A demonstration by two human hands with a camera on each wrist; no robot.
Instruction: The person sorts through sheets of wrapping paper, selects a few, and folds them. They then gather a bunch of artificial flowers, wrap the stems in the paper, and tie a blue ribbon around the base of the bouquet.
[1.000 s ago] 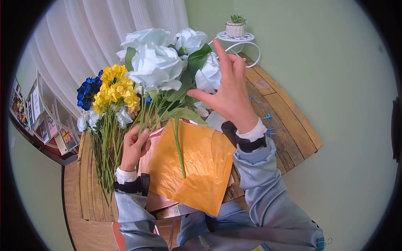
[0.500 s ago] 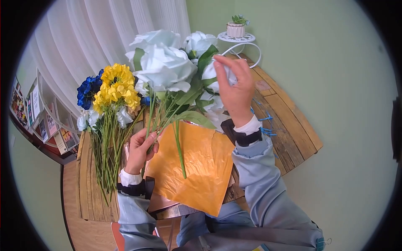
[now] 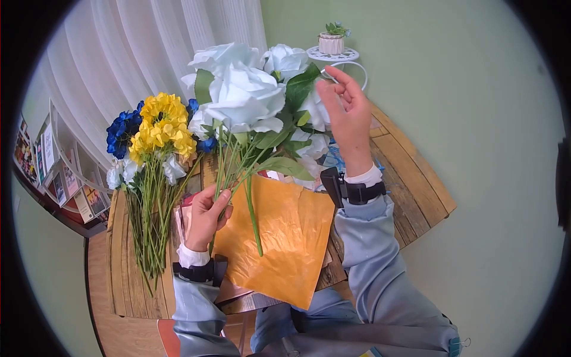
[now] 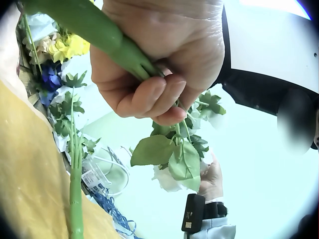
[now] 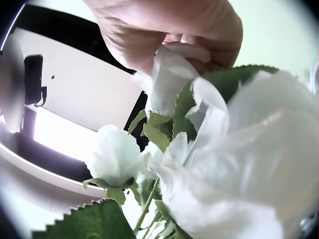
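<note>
The left hand [image 3: 208, 221] gripped the thick green stem [image 4: 92, 30] of a pale blue-white fabric rose bunch [image 3: 247, 98], whose blooms stood above it. The right hand [image 3: 352, 122], spread wide a second earlier, had narrowed, pinching petals of the bunch's rightmost bloom [image 3: 315, 111], so both hands engaged the bunch.

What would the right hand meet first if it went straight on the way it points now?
Most likely the pale rose close to the right hand; depth is unclear, and they may already touch.
</note>
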